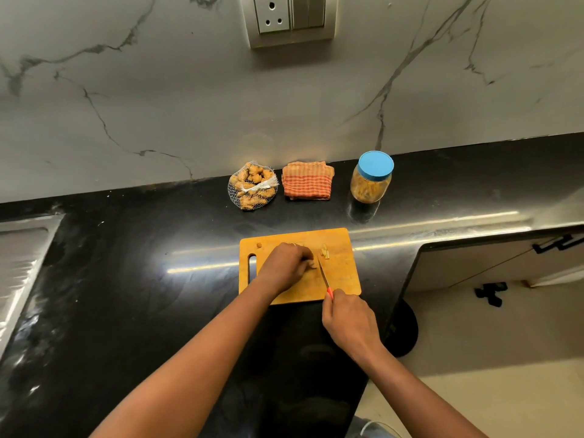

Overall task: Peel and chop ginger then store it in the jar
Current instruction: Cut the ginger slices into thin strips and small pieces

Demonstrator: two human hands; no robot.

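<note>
A wooden cutting board (343,273) lies on the black counter. My left hand (284,265) presses a ginger piece (313,264) onto the board, mostly hiding it. My right hand (349,322) grips the red handle of a small knife (323,273), whose blade rests right beside the ginger piece. A few cut ginger bits (325,251) lie on the board to the right of the blade, and one small bit (259,245) sits near the board's far left corner. A plastic jar (371,181) with a blue lid, shut, stands behind the board at the right.
A mesh bag of whole ginger (252,186) and a folded orange checked cloth (308,184) sit by the marble wall. A steel sink (22,263) is at the left. The counter edge (407,279) drops off right of the board, with cabinets beyond.
</note>
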